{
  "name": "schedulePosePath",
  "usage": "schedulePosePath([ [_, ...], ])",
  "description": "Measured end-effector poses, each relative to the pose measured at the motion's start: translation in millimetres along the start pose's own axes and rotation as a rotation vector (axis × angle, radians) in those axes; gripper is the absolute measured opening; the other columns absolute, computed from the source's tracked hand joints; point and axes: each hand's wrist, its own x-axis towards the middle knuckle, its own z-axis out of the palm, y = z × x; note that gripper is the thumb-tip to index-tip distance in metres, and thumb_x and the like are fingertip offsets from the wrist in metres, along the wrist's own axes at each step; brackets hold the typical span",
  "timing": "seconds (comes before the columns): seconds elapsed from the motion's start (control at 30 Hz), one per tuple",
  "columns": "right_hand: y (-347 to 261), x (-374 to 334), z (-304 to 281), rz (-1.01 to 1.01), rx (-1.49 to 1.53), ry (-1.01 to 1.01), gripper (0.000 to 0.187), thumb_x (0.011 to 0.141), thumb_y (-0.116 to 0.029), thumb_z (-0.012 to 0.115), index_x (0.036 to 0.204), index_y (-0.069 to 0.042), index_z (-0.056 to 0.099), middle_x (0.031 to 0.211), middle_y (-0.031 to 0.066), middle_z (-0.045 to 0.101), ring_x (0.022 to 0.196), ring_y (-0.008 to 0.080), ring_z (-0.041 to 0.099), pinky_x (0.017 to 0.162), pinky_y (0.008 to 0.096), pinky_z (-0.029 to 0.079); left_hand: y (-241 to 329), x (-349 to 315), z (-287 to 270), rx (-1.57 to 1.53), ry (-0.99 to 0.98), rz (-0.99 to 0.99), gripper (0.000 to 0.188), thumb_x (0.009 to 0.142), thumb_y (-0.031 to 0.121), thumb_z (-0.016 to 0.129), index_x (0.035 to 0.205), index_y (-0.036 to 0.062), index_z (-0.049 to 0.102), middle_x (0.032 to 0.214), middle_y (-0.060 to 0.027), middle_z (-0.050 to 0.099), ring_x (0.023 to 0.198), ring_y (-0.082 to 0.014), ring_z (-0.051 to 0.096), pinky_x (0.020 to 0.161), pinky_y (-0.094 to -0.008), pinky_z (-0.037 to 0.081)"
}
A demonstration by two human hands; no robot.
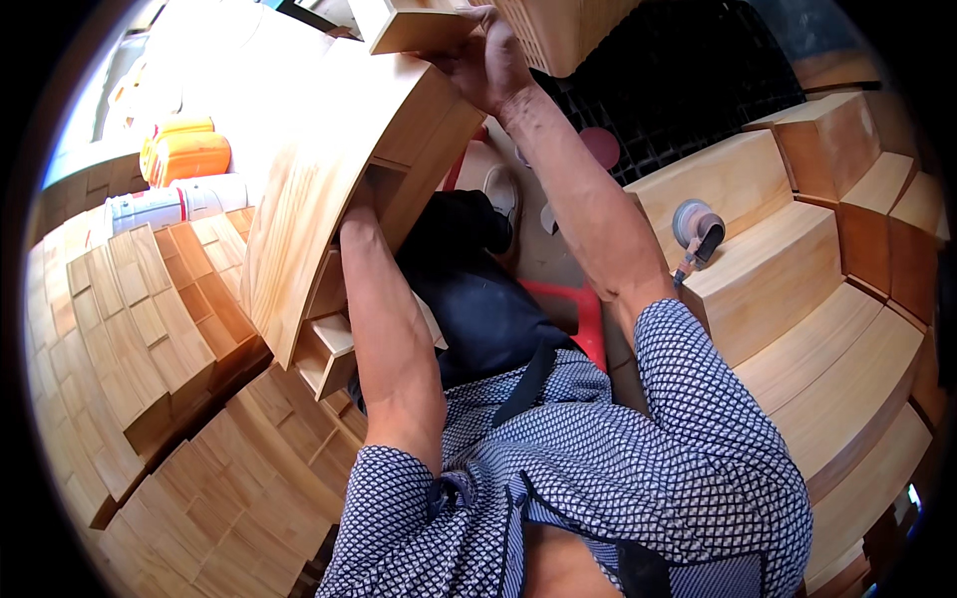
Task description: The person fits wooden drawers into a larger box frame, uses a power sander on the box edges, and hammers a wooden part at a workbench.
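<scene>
A pale wooden cabinet with drawer openings along its side lies tilted in front of me. My left hand reaches into one of those openings, with its fingers hidden inside. At the cabinet's far end, my right hand is closed on the edge of a small wooden drawer, which sticks out from the cabinet. Another drawer juts from the near end, below my left forearm.
Wooden blocks and panels are stacked at left, beside white buckets and an orange container. At right, a sander rests on stepped wooden boxes. A red stool and black mat are near my legs.
</scene>
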Motion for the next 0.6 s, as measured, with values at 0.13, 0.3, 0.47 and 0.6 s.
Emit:
schedulePosePath([
  [0.13, 8.6, 8.2, -18.1, 0.043, 0.083, -0.062, 0.083, 0.099, -0.077, 0.04, 0.142, -0.008, 0.059, 0.123, 0.0139, 0.072, 0.106, 0.0272, 0.071, 0.097, 0.0398, 0.055, -0.1, 3.5, 2.1, 0.006, -0.008, 0.032, 0.037, 0.104, 0.028, 0.059, 0.13, 0.0025, 0.065, 0.129, -0.0156, 0.068, 0.121, -0.0303, 0.063, 0.104, -0.0384, 0.048],
  [0.3, 10.3, 6.8, -8.7, 0.032, 0.031, -0.051, 0.08, 0.1, -0.077, 0.041, 0.136, -0.009, 0.06, 0.119, 0.0144, 0.072, 0.104, 0.0269, 0.072, 0.089, 0.0381, 0.056, -2.7, 4.1, -5.2, 0.047, -0.045, 0.064, 0.038, 0.104, 0.03, 0.06, 0.13, 0.0029, 0.065, 0.13, -0.015, 0.068, 0.122, -0.0295, 0.063, 0.104, -0.0376, 0.048],
  [0.47, 11.2, 7.6, -4.4, 0.016, 0.065, 0.016, 0.076, 0.1, -0.075, 0.045, 0.134, -0.009, 0.061, 0.117, 0.0153, 0.073, 0.098, 0.0282, 0.074, 0.081, 0.0384, 0.058, 6.5, 4.4, -3.3, -0.031, -0.013, 0.025, 0.037, 0.104, 0.029, 0.06, 0.129, 0.0037, 0.065, 0.13, -0.0138, 0.068, 0.122, -0.0298, 0.063, 0.104, -0.0378, 0.048],
  [0.6, 10.0, 9.2, -1.6, -0.02, 0.046, 0.019, 0.075, 0.1, -0.074, 0.045, 0.135, -0.009, 0.06, 0.116, 0.0158, 0.074, 0.097, 0.0281, 0.075, 0.079, 0.0381, 0.059, -4.8, 1.9, 2.1, -0.199, 0.015, -0.038, 0.039, 0.104, 0.03, 0.061, 0.133, 0.0038, 0.064, 0.132, -0.0142, 0.067, 0.124, -0.0295, 0.063, 0.105, -0.0377, 0.048],
])
